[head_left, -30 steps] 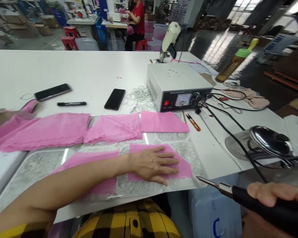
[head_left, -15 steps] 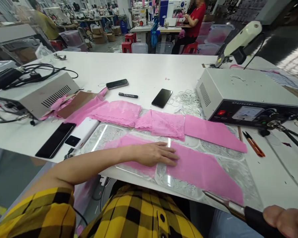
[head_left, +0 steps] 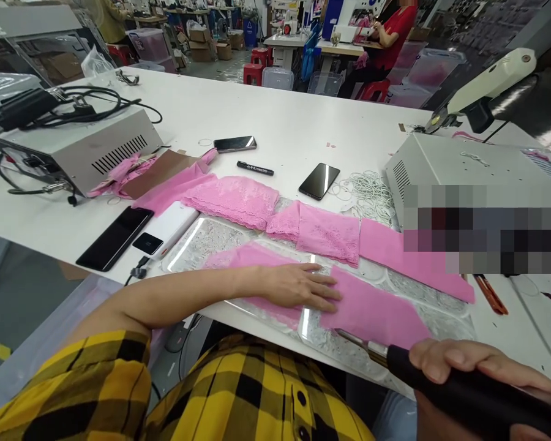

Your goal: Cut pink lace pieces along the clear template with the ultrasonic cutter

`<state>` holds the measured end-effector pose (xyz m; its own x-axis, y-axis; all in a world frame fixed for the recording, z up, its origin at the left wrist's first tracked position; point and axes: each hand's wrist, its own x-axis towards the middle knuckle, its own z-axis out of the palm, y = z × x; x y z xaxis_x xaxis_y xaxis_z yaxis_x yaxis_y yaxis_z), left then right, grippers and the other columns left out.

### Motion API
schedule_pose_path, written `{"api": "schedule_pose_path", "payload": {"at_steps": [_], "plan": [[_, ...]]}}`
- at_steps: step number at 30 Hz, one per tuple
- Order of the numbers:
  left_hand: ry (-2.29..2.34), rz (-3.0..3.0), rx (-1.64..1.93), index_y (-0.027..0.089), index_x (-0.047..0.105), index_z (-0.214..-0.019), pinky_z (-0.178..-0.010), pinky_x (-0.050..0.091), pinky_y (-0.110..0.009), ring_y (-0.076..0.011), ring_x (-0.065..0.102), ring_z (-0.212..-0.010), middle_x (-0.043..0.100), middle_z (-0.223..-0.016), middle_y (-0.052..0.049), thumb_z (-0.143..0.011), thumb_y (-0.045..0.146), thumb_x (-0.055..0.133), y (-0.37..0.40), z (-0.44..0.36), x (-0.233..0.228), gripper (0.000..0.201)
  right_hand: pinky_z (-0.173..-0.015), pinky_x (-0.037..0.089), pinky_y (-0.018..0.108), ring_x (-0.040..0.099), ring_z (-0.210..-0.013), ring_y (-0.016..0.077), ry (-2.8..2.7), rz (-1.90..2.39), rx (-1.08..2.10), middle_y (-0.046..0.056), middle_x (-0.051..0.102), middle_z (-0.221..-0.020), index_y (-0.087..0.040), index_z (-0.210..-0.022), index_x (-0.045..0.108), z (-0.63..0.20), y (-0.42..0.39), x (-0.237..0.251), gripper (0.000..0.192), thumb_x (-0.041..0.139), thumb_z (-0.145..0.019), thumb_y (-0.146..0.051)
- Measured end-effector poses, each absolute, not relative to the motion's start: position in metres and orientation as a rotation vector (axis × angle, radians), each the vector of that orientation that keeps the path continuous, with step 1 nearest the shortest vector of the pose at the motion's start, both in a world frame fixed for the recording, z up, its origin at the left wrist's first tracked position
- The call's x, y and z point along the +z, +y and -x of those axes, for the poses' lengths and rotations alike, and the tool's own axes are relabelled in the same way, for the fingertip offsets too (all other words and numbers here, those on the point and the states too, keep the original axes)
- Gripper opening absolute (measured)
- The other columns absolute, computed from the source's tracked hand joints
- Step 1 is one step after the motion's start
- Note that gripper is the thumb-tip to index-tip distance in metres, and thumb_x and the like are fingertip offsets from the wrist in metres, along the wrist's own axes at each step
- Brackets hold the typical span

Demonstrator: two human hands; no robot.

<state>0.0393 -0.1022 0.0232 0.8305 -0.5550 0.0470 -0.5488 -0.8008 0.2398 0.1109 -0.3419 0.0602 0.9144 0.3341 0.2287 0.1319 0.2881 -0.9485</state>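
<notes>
On table | left hand (head_left: 298,285) flat, fingers spread on pink fabric (head_left: 371,309) | right hand (head_left: 468,367) gripping cutter (head_left: 441,383)

Large workshop hall around a long white table (head_left: 275,122). Beyond the table's far edge, red stools (head_left: 256,66), clear plastic bins (head_left: 278,78), sewing tables (head_left: 303,44) and cardboard boxes (head_left: 211,49) on a grey floor (head_left: 220,72). Right of the table, dark glossy floor with window glare.

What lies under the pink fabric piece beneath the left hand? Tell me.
Under the pink fabric piece, flattened by the left hand, lies a clear scratched cutting plate. The covered part of the plate cannot be seen.
</notes>
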Motion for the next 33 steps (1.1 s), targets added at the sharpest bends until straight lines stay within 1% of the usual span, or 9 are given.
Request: {"api": "schedule_pose_path", "payload": {"at_steps": [3,6,12,14,19,26,29,33], "plan": [[-0.878,-2.811,-0.065,0.024,0.057,-0.137,-0.122,0.027,-0.041,-0.0218,0.038,-0.143,0.047,-0.149,0.001,-0.093,0.007,0.046,-0.103,-0.04,0.024,0.048,-0.052,0.042,0.045,0.041,-0.055,0.019,-0.458,1.253,0.129,0.002,0.047,-0.074,-0.03,-0.082,0.061,-0.116,-0.338,0.056,0.021,0.052,-0.069,-0.044],[-0.853,-2.818,-0.122,0.027,0.056,-0.137,-0.122,0.025,-0.039,-0.0205,0.036,-0.144,0.046,-0.15,0.002,-0.094,0.008,0.046,-0.103,-0.041,0.026,0.048,-0.048,0.039,0.043,0.04,-0.052,0.0186,-0.491,1.223,0.101,0.002,0.049,-0.07,-0.028,-0.081,0.061,-0.116,-0.329,0.056,0.022,0.051,-0.064,-0.04],[-0.8,-2.813,-0.202,0.031,0.055,-0.138,-0.123,0.021,-0.037,-0.0177,0.031,-0.147,0.042,-0.153,0.005,-0.094,0.009,0.045,-0.104,-0.041,0.029,0.05,-0.047,0.039,0.042,0.043,-0.049,0.0186,-0.513,1.221,0.097,0.001,0.05,-0.068,-0.028,-0.079,0.061,-0.114,-0.318,0.056,0.024,0.049,-0.061,-0.037],[-0.792,-2.811,-0.207,0.032,0.055,-0.138,-0.124,0.02,-0.036,-0.0174,0.031,-0.147,0.042,-0.153,0.006,-0.094,0.01,0.045,-0.104,-0.041,0.029,0.05,-0.047,0.04,0.042,0.043,-0.049,0.0185,-0.532,1.215,0.096,0.001,0.05,-0.068,-0.027,-0.08,0.061,-0.114,-0.318,0.055,0.024,0.048,-0.062,-0.037],[-0.84,-2.819,-0.211,0.025,0.053,-0.14,-0.123,0.022,-0.041,-0.0214,0.032,-0.146,0.042,-0.153,0.001,-0.094,0.007,0.044,-0.104,-0.041,0.03,0.05,-0.049,0.04,0.042,0.043,-0.051,0.0188,-0.526,1.211,0.098,0.002,0.051,-0.07,-0.027,-0.081,0.061,-0.113,-0.319,0.055,0.023,0.049,-0.065,-0.036],[-0.753,-2.73,-0.162,0.032,0.061,-0.131,-0.123,0.022,-0.038,-0.0188,0.036,-0.144,0.048,-0.148,0.004,-0.089,0.004,0.053,-0.104,-0.042,0.027,0.051,-0.054,0.042,0.043,0.045,-0.055,0.0188,-0.536,1.215,0.152,0.001,0.052,-0.075,-0.027,-0.084,0.061,-0.113,-0.324,0.055,0.021,0.054,-0.068,-0.037],[-0.751,-2.72,-0.14,0.031,0.063,-0.13,-0.123,0.024,-0.038,-0.0194,0.037,-0.143,0.05,-0.147,0.003,-0.089,0.004,0.054,-0.105,-0.041,0.026,0.049,-0.056,0.043,0.043,0.046,-0.056,0.0186,-0.53,1.212,0.166,0.001,0.052,-0.077,-0.027,-0.085,0.061,-0.111,-0.324,0.055,0.02,0.054,-0.07,-0.038],[-0.771,-2.739,-0.122,0.03,0.062,-0.131,-0.123,0.024,-0.038,-0.0197,0.037,-0.143,0.049,-0.147,0.002,-0.09,0.005,0.052,-0.105,-0.041,0.025,0.049,-0.055,0.042,0.043,0.045,-0.055,0.0184,-0.538,1.196,0.161,0.001,0.052,-0.076,-0.027,-0.085,0.061,-0.11,-0.321,0.054,0.02,0.054,-0.069,-0.037]]}}
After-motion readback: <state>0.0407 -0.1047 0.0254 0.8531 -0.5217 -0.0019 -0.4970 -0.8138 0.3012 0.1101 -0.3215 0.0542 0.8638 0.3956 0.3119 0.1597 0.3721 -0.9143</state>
